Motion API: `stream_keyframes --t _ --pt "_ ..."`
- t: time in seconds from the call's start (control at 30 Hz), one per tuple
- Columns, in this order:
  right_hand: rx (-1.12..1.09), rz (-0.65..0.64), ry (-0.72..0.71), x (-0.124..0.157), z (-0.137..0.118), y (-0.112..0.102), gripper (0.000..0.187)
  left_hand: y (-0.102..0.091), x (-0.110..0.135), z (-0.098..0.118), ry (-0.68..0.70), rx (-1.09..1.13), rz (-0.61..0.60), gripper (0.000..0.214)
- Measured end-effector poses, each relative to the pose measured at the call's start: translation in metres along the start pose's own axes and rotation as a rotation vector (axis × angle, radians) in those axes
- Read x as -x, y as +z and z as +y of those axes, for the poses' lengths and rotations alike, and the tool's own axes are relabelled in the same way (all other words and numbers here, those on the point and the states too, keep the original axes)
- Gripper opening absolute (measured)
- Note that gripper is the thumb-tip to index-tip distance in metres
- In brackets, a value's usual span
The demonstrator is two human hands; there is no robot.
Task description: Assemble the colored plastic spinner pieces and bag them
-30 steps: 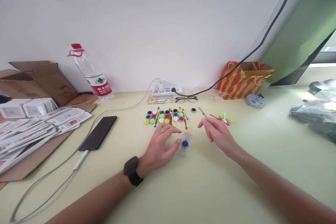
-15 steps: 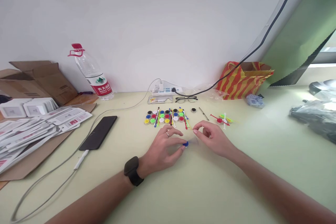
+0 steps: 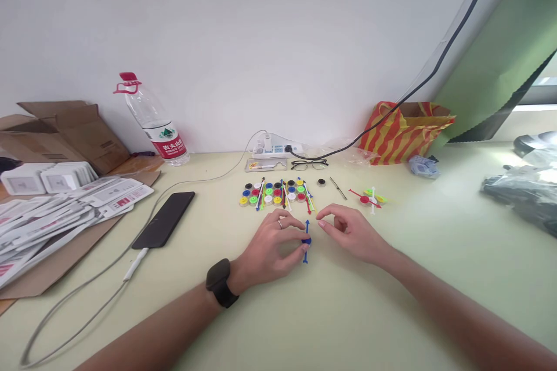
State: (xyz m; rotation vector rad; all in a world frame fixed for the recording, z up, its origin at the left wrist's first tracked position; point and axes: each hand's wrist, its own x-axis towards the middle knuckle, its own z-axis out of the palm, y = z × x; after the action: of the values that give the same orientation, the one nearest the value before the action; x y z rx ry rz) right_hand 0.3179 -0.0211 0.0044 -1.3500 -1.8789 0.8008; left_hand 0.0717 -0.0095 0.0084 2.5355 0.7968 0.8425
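A small blue spinner (image 3: 306,241), a round hub with a thin blue arrow stick through it, lies on the pale green table (image 3: 331,313). My left hand (image 3: 268,246) pinches the hub with thumb and fingers; a ring and a black watch show on it. My right hand (image 3: 348,233) hovers just right of the spinner, fingers loosely curled, thumb and forefinger apart, holding nothing I can see. Behind lies a group of coloured round hubs and sticks (image 3: 277,193).
A red, green and white spinner (image 3: 369,198), a black hub (image 3: 321,182) and a black stick (image 3: 338,188) lie at right. Glasses (image 3: 308,164), a power strip (image 3: 273,149), a water bottle (image 3: 152,120), a phone (image 3: 164,218) with cable, card stacks (image 3: 56,208) and a striped bag (image 3: 404,130) surround them.
The blue spinner was turning as a blur; now it stands still with its arrow pointing away. My right hand came in from the right toward the hub. My left hand closed on the hub.
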Motion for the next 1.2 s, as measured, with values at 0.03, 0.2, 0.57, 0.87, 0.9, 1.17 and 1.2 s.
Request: stream_keyframes --t 0.03,0.2,0.57,0.87,0.9,1.17,1.2 --pt "-0.001 0.002 -0.001 0.000 0.000 0.000 0.029 -0.001 0.000 0.001 -0.001 0.016 -0.013 0.019" --pt "-0.020 -0.041 0.022 0.001 0.004 0.001 0.030 -0.001 0.002 0.002 -0.010 0.090 -0.072 0.025" --pt "-0.098 -0.190 -0.075 0.001 0.001 0.003 0.017 0.004 0.001 -0.004 -0.023 0.055 -0.018 0.033" --pt "-0.045 -0.189 -0.125 0.005 0.002 0.012 0.014 0.006 0.002 -0.007 -0.120 0.030 0.009 0.022" --pt "-0.041 -0.190 -0.126 0.005 0.002 0.012 0.014 0.006 0.002 -0.007 -0.134 0.040 0.003 0.022" --pt "-0.012 -0.180 -0.146 0.005 0.000 0.015 0.012 0.002 -0.002 -0.005 -0.185 0.116 -0.044 0.017" --pt "-0.004 -0.180 -0.148 0.005 0.000 0.015 0.012 0.002 -0.001 -0.005 -0.194 0.120 -0.042 0.017"
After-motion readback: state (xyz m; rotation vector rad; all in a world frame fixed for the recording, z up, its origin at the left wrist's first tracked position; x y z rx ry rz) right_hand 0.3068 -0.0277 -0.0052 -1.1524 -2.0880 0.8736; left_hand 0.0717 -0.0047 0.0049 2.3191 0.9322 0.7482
